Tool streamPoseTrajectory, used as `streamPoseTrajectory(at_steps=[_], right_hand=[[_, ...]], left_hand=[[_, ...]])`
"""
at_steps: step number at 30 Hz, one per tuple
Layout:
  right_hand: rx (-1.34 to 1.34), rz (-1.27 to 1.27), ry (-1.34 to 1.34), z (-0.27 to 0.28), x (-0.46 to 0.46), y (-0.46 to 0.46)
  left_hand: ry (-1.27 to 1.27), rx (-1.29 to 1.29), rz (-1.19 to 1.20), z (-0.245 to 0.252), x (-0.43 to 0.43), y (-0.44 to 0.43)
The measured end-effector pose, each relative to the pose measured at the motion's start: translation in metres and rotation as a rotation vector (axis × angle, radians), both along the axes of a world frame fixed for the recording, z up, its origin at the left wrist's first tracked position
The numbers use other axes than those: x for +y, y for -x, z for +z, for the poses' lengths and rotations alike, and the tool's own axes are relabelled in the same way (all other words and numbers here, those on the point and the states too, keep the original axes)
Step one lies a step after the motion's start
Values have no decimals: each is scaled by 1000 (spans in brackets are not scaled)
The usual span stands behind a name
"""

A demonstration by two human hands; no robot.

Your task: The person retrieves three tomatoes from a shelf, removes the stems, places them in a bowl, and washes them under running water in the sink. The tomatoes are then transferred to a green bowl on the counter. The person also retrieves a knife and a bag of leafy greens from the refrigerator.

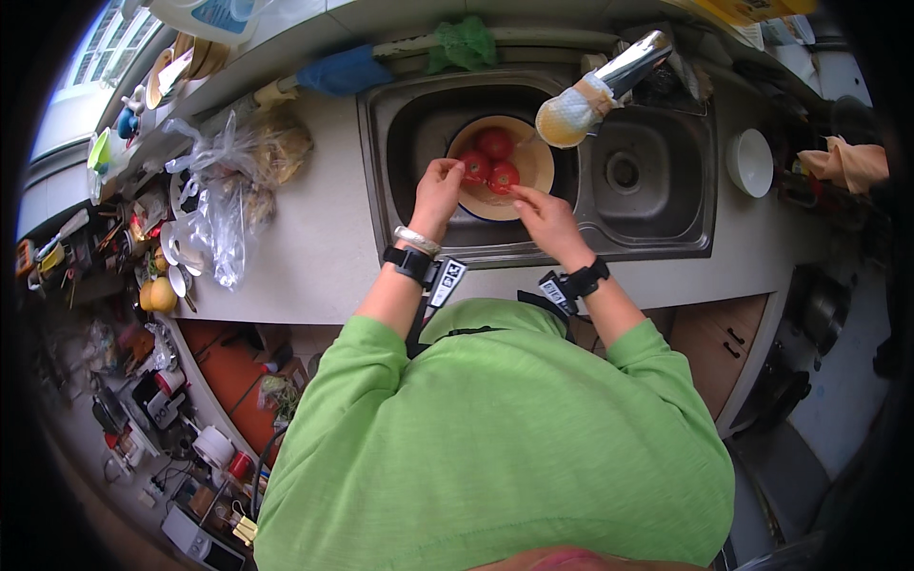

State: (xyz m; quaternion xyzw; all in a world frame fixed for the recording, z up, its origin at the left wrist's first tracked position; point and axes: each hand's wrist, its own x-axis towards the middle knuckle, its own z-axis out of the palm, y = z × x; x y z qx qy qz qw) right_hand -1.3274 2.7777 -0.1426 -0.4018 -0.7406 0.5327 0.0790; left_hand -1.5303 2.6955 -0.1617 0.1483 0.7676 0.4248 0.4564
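Three red tomatoes [494,144] lie together in a cream-coloured bowl [535,164] with a dark rim, which stands in the left basin of a stainless steel sink [408,143]. My left hand [438,196] is at the bowl's left side, its thumb and fingertips drawn together beside the left tomato [474,165]. At the lower right of the bowl is my right hand [550,221], its fingertips close to the nearest tomato [503,177]. Whether either hand grips anything is too small to tell. The faucet [635,61], its spout wrapped in netted cloth, hangs over the bowl's right edge.
Right of the sink's smaller basin [646,193] stands a white bowl [751,163]. Clear plastic bags [225,221] lie on the counter at the left, near several spoons and yellow fruits [158,294]. Blue cloth or plastic [343,70] and a green bag [463,44] hang on the pipe behind the sink.
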Motion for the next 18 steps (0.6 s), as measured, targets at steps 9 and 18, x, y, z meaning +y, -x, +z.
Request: streamPoseTrajectory(at_steps=[9, 18], right_hand=[[-132, -121, 17, -64, 33, -51], [-327, -378, 210, -160, 25, -22]], left_hand=[[98, 398, -294, -8, -32, 21], [108, 208, -223, -11, -54, 12]])
